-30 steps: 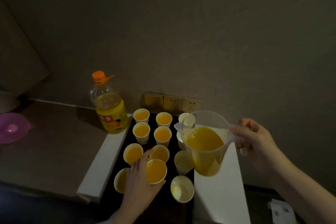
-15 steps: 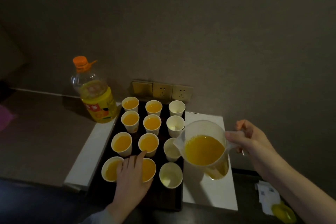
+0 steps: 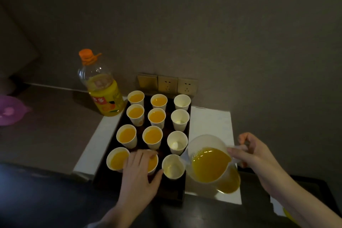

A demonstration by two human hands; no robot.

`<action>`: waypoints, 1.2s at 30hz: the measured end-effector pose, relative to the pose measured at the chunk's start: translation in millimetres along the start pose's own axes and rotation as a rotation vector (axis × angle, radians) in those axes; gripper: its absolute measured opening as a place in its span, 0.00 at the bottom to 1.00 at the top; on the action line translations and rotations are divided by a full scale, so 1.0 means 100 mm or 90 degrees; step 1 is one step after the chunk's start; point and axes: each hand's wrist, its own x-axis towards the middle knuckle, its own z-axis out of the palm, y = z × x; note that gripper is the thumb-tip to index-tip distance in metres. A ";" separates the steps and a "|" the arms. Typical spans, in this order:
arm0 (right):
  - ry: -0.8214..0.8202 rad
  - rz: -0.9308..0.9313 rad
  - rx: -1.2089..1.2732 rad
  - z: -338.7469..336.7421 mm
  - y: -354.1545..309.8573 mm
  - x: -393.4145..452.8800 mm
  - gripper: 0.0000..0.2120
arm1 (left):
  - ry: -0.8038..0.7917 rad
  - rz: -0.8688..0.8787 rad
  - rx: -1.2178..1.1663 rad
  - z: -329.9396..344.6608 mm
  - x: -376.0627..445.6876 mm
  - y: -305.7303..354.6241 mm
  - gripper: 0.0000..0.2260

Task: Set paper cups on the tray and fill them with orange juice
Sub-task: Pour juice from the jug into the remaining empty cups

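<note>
The left hand point(image 3: 137, 176) reaches forward from the near edge, palm down, fingers straight and together, thumb spread right. The right hand point(image 3: 254, 155) comes from the right, fingers curled closed, forearm angled toward the near right corner.

Purple bowl point(image 3: 10, 110) at left edge on brown surface point(image 3: 51, 135); wall sockets point(image 3: 167, 84) behind; white paper point(image 3: 277, 207) lower right.

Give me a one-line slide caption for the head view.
Right hand tips a juice pitcher toward the nearest empty cup while the left hand steadies a filled cup on the tray.
</note>
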 end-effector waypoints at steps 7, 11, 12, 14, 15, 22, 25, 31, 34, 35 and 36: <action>0.042 0.001 -0.094 0.14 0.01 -0.04 0.12 | -0.334 -0.415 -0.629 0.23 -0.22 0.69 0.14; 0.058 -0.002 -0.140 0.22 -0.04 -0.07 0.12 | -0.442 -0.664 -0.958 0.30 -0.25 0.90 0.14; 0.063 -0.003 -0.152 0.23 -0.06 -0.08 0.12 | -0.442 -0.681 -1.003 0.29 -0.25 0.93 0.15; 0.071 -0.003 -0.178 0.26 -0.08 -0.07 0.12 | -0.425 -0.701 -1.060 0.31 -0.24 0.96 0.17; 0.075 -0.004 -0.194 0.27 -0.09 -0.07 0.12 | -0.414 -0.714 -1.077 0.32 -0.23 0.99 0.18; 0.085 0.008 -0.298 0.33 -0.10 -0.07 0.13 | -0.420 -0.757 -1.104 0.41 -0.20 1.01 0.21; 0.088 0.021 -0.343 0.37 -0.11 -0.06 0.14 | -0.435 -0.760 -1.105 0.43 -0.19 0.98 0.22; 0.081 0.013 -0.397 0.45 -0.09 -0.07 0.12 | -0.491 -0.771 -1.124 0.43 -0.20 0.91 0.21; 0.082 0.012 -0.432 0.49 -0.08 -0.06 0.13 | -0.505 -0.780 -1.133 0.43 -0.21 0.88 0.20; 0.081 0.010 -0.439 0.50 -0.08 -0.06 0.13 | -0.509 -0.781 -1.138 0.43 -0.21 0.87 0.18; 0.081 0.009 -0.446 0.52 -0.08 -0.06 0.13 | -0.511 -0.783 -1.145 0.43 -0.21 0.86 0.17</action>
